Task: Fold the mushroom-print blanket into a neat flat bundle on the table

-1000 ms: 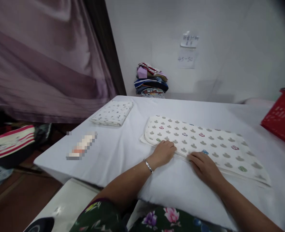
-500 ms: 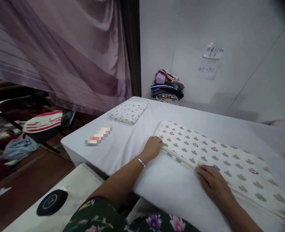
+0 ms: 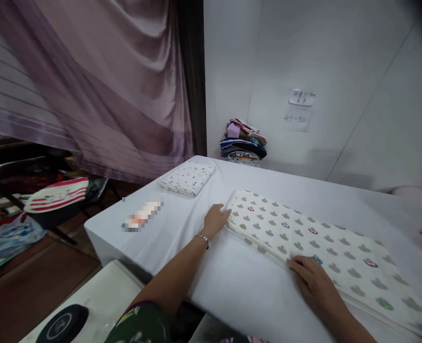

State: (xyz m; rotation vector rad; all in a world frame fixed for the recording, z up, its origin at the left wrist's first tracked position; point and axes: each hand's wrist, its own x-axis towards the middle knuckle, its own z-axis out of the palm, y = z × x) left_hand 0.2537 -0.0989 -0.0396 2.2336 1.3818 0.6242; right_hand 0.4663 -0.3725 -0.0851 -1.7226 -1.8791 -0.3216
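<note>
- Lower right: the right hand (image 3: 313,281) lies flat and open on the near edge of a folded cloth (image 3: 304,238) printed with grey shapes.
- Centre: the left hand (image 3: 216,220), open, touches the cloth's left corner on the white table (image 3: 182,233).
- Beyond, left of centre: a smaller folded cloth (image 3: 187,177).
- At the wall, upper centre: a pile of clothes (image 3: 243,143); a paper note (image 3: 296,118) reads "45-50".

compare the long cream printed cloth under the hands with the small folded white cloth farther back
Size: the long cream printed cloth is larger than the small folded white cloth. Print: the long cloth has big grey and coloured motifs; the small one, tiny specks. Contact: the left hand touches the long cloth's end and the right hand presses its near edge; the small cloth lies untouched. Both lie flat on the white-covered table.
</note>
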